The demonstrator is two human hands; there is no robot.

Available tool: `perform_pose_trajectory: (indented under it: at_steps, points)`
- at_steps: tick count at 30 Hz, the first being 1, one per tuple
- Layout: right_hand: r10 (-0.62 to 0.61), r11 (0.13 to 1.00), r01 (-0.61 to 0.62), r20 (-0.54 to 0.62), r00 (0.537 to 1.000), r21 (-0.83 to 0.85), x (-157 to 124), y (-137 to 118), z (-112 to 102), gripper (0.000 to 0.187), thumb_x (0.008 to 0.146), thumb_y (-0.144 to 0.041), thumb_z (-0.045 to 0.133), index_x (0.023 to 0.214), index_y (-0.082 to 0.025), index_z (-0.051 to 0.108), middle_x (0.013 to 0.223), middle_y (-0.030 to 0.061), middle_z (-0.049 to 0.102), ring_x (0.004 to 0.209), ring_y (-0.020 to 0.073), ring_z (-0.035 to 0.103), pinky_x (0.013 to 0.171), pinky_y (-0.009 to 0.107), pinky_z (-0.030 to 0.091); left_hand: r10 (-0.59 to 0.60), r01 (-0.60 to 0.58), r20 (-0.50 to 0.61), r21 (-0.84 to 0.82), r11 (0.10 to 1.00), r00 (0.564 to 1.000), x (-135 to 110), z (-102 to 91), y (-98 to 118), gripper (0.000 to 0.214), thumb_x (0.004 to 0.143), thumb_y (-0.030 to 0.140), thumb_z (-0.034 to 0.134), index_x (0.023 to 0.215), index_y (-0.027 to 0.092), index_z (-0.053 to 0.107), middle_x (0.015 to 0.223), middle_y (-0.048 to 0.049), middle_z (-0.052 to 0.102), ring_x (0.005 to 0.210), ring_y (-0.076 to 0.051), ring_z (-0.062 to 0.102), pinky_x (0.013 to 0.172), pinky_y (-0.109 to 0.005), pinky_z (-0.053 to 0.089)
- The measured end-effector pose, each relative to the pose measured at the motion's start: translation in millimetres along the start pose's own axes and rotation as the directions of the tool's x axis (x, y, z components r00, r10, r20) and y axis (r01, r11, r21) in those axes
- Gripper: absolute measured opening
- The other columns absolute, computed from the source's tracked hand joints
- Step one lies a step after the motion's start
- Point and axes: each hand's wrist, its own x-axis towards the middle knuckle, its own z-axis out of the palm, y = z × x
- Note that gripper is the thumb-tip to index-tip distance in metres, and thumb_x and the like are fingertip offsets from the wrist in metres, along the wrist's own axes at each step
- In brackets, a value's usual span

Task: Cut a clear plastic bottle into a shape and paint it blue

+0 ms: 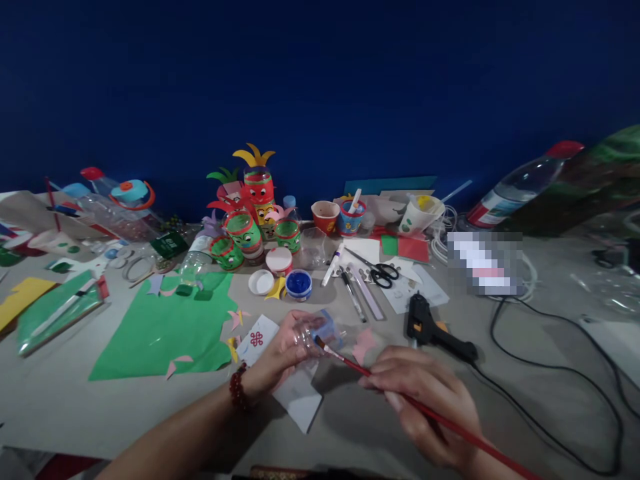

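Note:
My left hand (283, 353) is closed around a small clear plastic bottle piece (320, 331) with a bluish patch, held just above the table. In my right hand (420, 393), fingers pinched, is a long red paintbrush (400, 395). Its bristle tip (319, 342) touches the plastic piece. A small jar of blue paint (299, 284) stands open just beyond, next to a white lid (261, 282). A red bead bracelet sits on my left wrist.
A green paper sheet (160, 330) lies at the left. Decorated bottle figures (257, 200) stand at the back, with cups, scissors (381, 272), pens and a black glue gun (433, 328) whose cable runs right. A water bottle (520, 183) lies at far right.

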Motion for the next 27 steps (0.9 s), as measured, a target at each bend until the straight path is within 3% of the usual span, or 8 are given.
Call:
perform_pose_trajectory:
  at_steps: [3, 8, 14, 18, 27]
  points:
    - [-0.015, 0.999, 0.016, -0.039, 0.999, 0.032, 4.7, -3.1, -1.6, 0.031, 0.072, -0.003, 0.047, 0.089, -0.021, 0.066, 0.065, 0.0019, 0.070, 0.061, 0.0170, 0.070, 0.054, 0.025, 0.057, 0.007, -0.007, -0.001, 0.006, 1.000, 1.000, -0.1, -1.2, -0.8, 0.059, 0.072, 0.043, 0.083, 0.118, 0.023, 0.053, 0.139, -0.0150, 0.052, 0.129, -0.040, 0.053, 0.107, -0.058, 0.038]
    - [0.001, 1.000, -0.001, -0.010, 1.000, -0.007, 6.6, -6.0, -1.9, 0.035, 0.072, 0.000, 0.049, 0.095, -0.020, 0.068, 0.071, 0.0028, 0.074, 0.068, 0.0172, 0.072, 0.065, 0.027, 0.061, 0.007, -0.007, 0.012, -0.005, 1.000, 1.000, 0.1, -0.7, -0.8, 0.059, 0.072, 0.042, 0.083, 0.118, 0.023, 0.053, 0.140, -0.0154, 0.051, 0.126, -0.039, 0.055, 0.106, -0.059, 0.039]
    - [-0.028, 1.000, 0.029, -0.062, 0.998, 0.007, -3.6, 0.5, 4.2, 0.030, 0.074, -0.004, 0.047, 0.089, -0.021, 0.066, 0.066, 0.0020, 0.071, 0.061, 0.0171, 0.070, 0.057, 0.027, 0.059, 0.012, -0.012, -0.010, 0.010, 1.000, 1.000, 0.0, -2.6, -2.0, 0.057, 0.074, 0.040, 0.081, 0.119, 0.023, 0.052, 0.140, -0.0157, 0.051, 0.128, -0.039, 0.053, 0.106, -0.060, 0.038]
    - [-0.005, 0.999, 0.004, -0.027, 1.000, -0.038, -0.1, -2.3, 0.0, 0.034, 0.073, -0.003, 0.050, 0.095, -0.021, 0.068, 0.071, 0.0025, 0.074, 0.068, 0.0180, 0.073, 0.065, 0.028, 0.061, 0.004, -0.004, -0.002, -0.004, 1.000, 1.000, 0.1, -3.1, -2.3, 0.059, 0.072, 0.042, 0.083, 0.118, 0.023, 0.052, 0.140, -0.0153, 0.050, 0.129, -0.039, 0.053, 0.106, -0.059, 0.039]
    - [0.012, 1.000, -0.012, 0.006, 1.000, -0.026, -6.2, -1.4, -1.0, 0.033, 0.075, -0.002, 0.047, 0.093, -0.022, 0.067, 0.071, 0.0029, 0.072, 0.067, 0.0182, 0.071, 0.063, 0.030, 0.061, 0.001, -0.001, -0.010, -0.013, 1.000, 1.000, -0.3, -4.2, -2.9, 0.057, 0.074, 0.041, 0.082, 0.119, 0.024, 0.053, 0.140, -0.0146, 0.051, 0.129, -0.038, 0.053, 0.106, -0.057, 0.040]
